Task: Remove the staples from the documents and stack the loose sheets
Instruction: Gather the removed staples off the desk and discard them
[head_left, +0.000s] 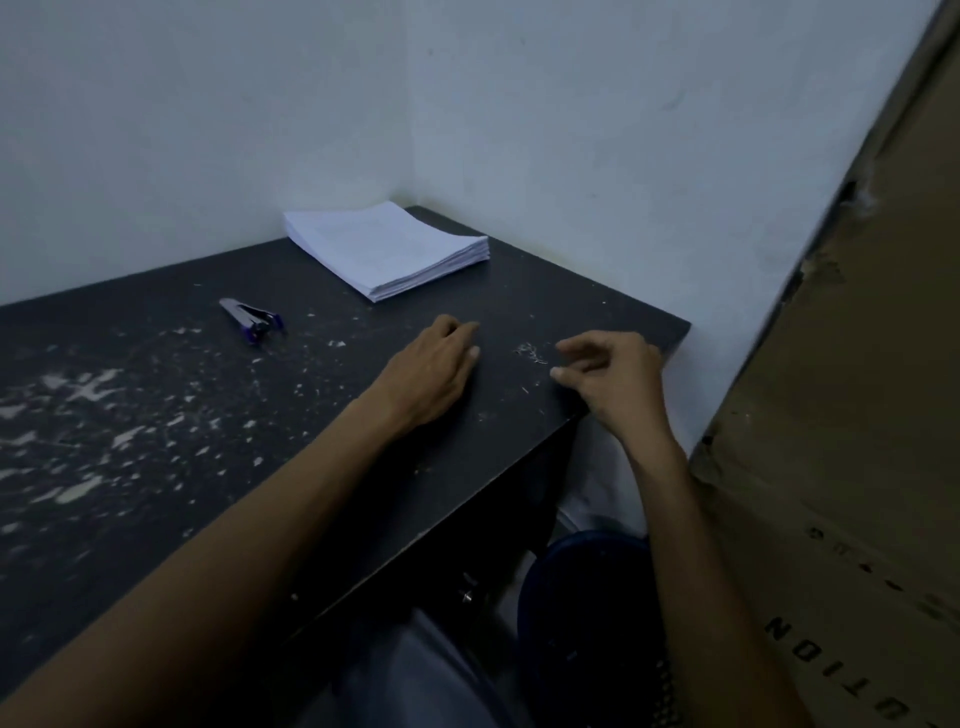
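Left hand (436, 364) centre frame, released, flat on tabletop (156, 415); right hand (608, 374) loosely curled, grasping nothing. Pulled staples (530, 353) between them. Sheets (387, 249) stacked upper centre, purple tool (253, 319) idle at left. Judged near complete.

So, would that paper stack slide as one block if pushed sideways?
Probably not cleanly. The paper stack looks like loose sheets, its edges slightly fanned, so upper sheets would likely shear off first. It is thick, so likely heavy enough to resist on the scuffed table. Lifted by one edge, it would probably sag.
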